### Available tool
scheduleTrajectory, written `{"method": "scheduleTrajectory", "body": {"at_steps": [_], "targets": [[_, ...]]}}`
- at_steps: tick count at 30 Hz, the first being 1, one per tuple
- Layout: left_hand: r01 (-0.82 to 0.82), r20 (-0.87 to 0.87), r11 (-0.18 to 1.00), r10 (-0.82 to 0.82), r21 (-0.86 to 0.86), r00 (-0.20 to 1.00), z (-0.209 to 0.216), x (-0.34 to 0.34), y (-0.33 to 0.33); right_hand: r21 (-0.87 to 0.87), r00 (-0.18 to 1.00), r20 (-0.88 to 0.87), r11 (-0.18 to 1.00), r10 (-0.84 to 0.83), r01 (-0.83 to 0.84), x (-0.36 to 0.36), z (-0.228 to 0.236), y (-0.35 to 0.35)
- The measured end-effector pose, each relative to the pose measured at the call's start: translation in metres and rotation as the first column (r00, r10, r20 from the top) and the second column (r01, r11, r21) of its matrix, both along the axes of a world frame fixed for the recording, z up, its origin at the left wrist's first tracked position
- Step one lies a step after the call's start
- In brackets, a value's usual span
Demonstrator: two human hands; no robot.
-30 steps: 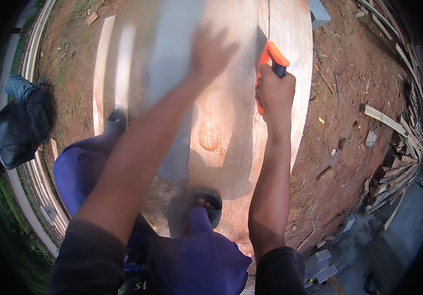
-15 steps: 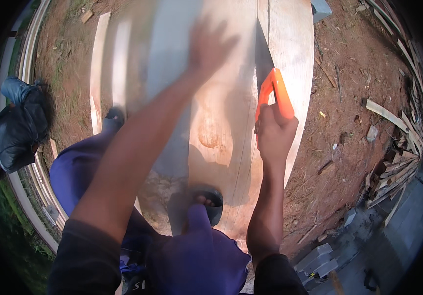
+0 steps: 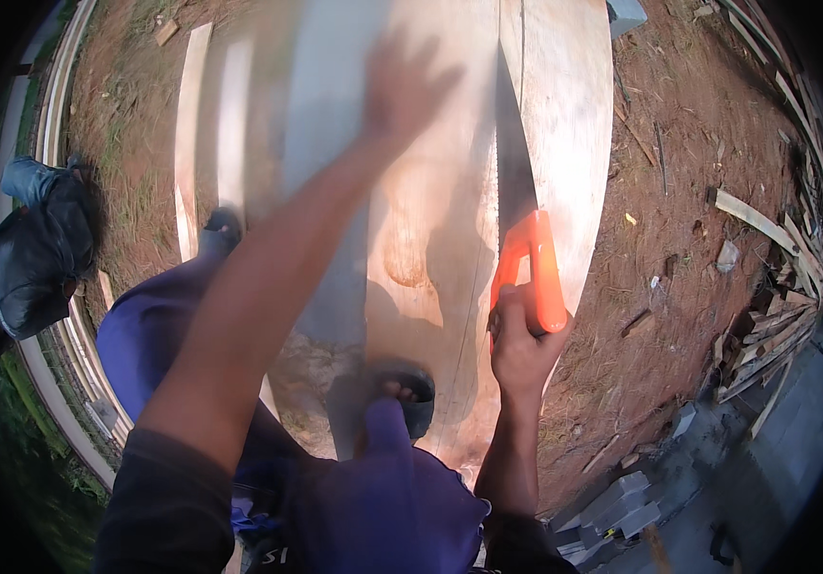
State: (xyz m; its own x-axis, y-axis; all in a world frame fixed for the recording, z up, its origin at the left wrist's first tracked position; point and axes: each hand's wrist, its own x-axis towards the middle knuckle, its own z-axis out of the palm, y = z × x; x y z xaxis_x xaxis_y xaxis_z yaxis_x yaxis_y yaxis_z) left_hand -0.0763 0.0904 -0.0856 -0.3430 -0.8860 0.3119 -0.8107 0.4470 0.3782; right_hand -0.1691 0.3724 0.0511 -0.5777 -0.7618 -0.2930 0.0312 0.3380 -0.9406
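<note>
My right hand (image 3: 524, 352) is wrapped round the orange handle of a handsaw (image 3: 550, 277). The saw's dark blade runs away from me along a cut line in a broad, pale wooden board (image 3: 421, 201), tilted in the cut. My left hand (image 3: 411, 86) lies flat on the far part of the board, left of the blade, with its fingers spread; it looks slightly blurred. One of my feet, in a dark sandal (image 3: 416, 397), rests on the near end of the board. My other foot is left of the board, in a dark sandal (image 3: 223, 226).
Narrow wood strips (image 3: 191, 143) lie on the reddish soil to the left, with a dark bag (image 3: 38, 253) farther out. A pile of scrap wood (image 3: 775, 335) is at the right. Grey blocks (image 3: 617, 507) sit at the lower right, and another grey block (image 3: 626, 16) beyond the board.
My right hand has drawn the saw back toward me, so more of the blade shows above the board. The left hand stays in about the same place.
</note>
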Motion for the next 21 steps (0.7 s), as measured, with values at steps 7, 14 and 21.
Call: {"method": "scheduleTrajectory", "body": {"at_steps": [7, 14, 21], "targets": [[0.009, -0.091, 0.997, -0.002, 0.078, 0.996, 0.002, -0.019, 0.001, 0.06, 0.999, -0.032, 0.998, -0.028, 0.03, -0.029, -0.017, -0.121], [0.005, -0.079, 1.0, -0.006, -0.003, 0.997, -0.002, -0.007, -0.001, 0.105, 0.999, -0.037, 0.994, 0.017, -0.013, 0.021, 0.031, 0.107], [0.028, -0.08, 0.999, -0.026, 0.028, 0.996, 0.006, -0.027, -0.006, 0.153, 0.999, -0.002, 0.987, -0.054, 0.054, -0.061, -0.013, -0.165]]}}
